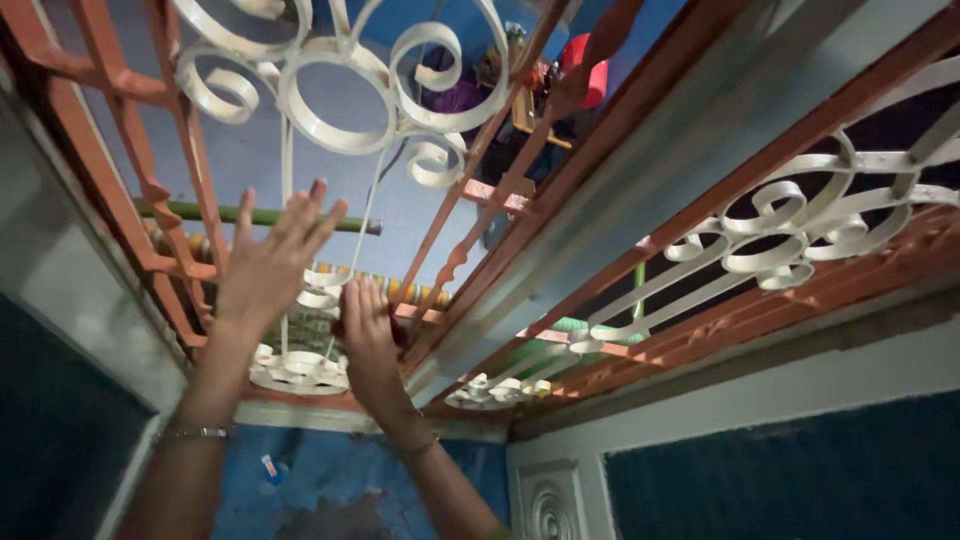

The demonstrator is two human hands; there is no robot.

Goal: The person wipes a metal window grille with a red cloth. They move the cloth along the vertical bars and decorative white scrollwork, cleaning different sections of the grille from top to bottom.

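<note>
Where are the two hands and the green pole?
Left hand [268, 262], head view, on the back of the hand.
Right hand [368, 335], head view, on the back of the hand.
Green pole [200, 212], head view, on its left stretch.

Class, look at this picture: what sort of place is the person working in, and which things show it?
Probably a room in a house, at a window. The left hand and right hand reach up to a white scrolled window grille set in an orange frame, above a blue painted wall.

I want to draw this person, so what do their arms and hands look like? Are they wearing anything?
Both arms are bare, with no sleeves in view. The left hand has a thin silver bracelet at its wrist. The right hand has a thin band at its wrist too. No gloves and no rings that I can make out.
</note>
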